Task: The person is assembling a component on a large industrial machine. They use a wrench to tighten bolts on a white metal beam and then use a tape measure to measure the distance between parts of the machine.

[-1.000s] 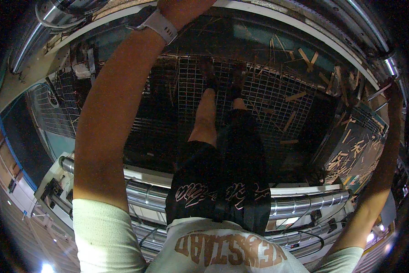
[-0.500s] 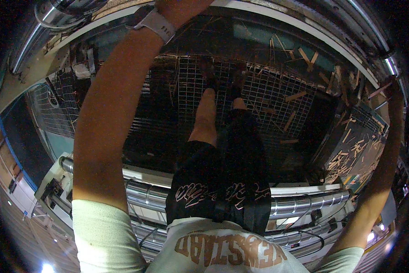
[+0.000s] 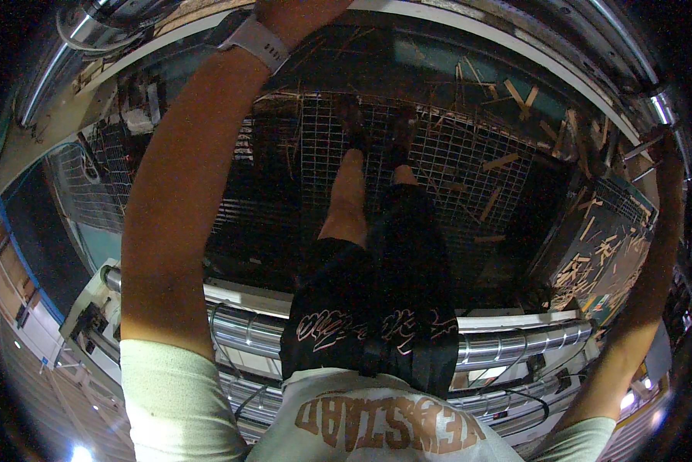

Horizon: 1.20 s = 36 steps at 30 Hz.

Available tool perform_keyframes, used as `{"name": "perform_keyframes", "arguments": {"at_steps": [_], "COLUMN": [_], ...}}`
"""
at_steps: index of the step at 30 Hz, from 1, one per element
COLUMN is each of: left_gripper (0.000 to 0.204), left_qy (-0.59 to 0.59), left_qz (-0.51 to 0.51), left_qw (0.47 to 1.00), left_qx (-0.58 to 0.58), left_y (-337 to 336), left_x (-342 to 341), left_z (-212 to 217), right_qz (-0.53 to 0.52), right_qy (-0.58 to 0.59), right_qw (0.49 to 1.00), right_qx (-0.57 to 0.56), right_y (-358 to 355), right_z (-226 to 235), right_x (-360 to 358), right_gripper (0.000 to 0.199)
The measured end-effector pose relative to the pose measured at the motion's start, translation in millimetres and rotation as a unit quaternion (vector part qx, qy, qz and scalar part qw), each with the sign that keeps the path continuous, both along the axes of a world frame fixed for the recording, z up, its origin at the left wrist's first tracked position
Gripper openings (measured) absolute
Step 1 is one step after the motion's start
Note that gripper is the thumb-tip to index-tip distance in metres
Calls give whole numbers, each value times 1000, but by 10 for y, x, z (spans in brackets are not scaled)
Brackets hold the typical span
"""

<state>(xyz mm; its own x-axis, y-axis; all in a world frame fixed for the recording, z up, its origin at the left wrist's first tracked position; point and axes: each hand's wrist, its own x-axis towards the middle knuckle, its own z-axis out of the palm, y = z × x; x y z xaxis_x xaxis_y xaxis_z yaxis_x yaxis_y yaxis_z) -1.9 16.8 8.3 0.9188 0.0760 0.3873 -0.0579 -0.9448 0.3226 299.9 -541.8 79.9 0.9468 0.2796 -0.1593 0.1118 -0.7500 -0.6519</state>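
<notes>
My left arm reaches up the picture, a pale-strapped watch [image 3: 258,45] on its wrist. Only the back part of my left hand [image 3: 303,14] shows, at the top edge beside the machine's pale rail [image 3: 407,11]; its fingers lie out of the picture. Far to the right, my right hand [image 3: 667,150] is in deep shadow next to a shiny steel cylinder [image 3: 661,109]. Thin metal pieces [image 3: 645,146] stick out beside this hand. Whether its fingers grip them is too dark to tell.
My feet stand on a wire grid floor [image 3: 323,146] strewn with wood strips [image 3: 501,162]. More wood scraps [image 3: 581,269] lie piled at the right. Behind me run chrome rollers [image 3: 507,348] with cables. Another steel cylinder [image 3: 103,35] is at the upper left.
My left hand and forearm have shifted slightly up and left. My right hand has turned a little, and the thin metal pieces beside it sit at a slightly different angle.
</notes>
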Motion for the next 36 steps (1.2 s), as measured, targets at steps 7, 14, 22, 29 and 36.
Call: {"name": "perform_keyframes", "arguments": {"at_steps": [7,14,22,29,36], "left_gripper": [19,18,17,18,18], "left_qy": [-2,12,36,34,50], "left_qz": [-2,5,2,5,4], "left_qw": [1000,1000,998,998,998], "left_qx": [-17,18,43,46,43], "left_y": [62,43,6,-10,32], "left_x": [-3,0,-2,-2,0], "left_z": [-95,-58,42,68,82], "right_qz": [27,36,49,42,41], "right_qy": [31,54,148,55,17], "right_qw": [999,998,984,997,996], "right_qx": [-13,4,88,-21,-82], "right_y": [-125,-217,-352,-245,-183], "right_z": [-56,-81,-144,-161,-89], "right_x": [70,145,280,200,167], "right_gripper": [29,28,28,26,25]}}
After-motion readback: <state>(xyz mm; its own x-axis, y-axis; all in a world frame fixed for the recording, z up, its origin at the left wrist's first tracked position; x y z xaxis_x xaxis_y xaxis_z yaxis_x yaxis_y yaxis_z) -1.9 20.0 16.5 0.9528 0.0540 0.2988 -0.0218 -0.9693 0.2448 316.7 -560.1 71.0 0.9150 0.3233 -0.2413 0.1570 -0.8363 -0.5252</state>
